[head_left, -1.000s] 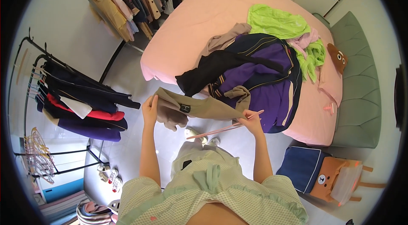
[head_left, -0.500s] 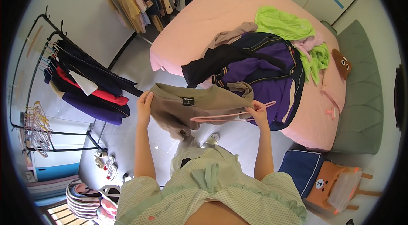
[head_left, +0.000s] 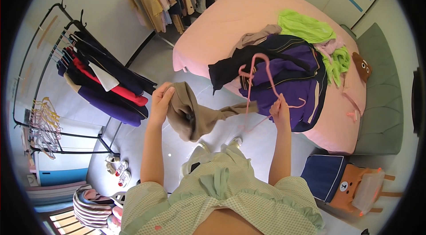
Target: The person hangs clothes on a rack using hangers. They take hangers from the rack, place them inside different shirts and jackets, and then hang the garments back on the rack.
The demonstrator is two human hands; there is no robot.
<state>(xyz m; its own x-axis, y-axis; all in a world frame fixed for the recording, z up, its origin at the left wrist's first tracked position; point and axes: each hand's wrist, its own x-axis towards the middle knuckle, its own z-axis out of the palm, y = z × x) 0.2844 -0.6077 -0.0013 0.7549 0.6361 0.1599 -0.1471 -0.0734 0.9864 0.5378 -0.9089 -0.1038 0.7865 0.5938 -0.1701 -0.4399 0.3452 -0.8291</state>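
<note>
We grip a crumpled tan cloth garment (head_left: 193, 113) in our left hand (head_left: 160, 99), fingers closed on its upper fold, so it hangs in the air above the pale floor (head_left: 262, 146). Our right hand (head_left: 279, 111) is closed around a thin pink plastic hanger (head_left: 259, 81), held up tilted, its hook toward the bed; one end of the garment reaches just beside that hand. Beyond the hanger, a purple and black jacket (head_left: 288, 79) lies at the near edge of the pink bed (head_left: 230, 17). A black clothes rack (head_left: 93, 79) stands to our left.
</note>
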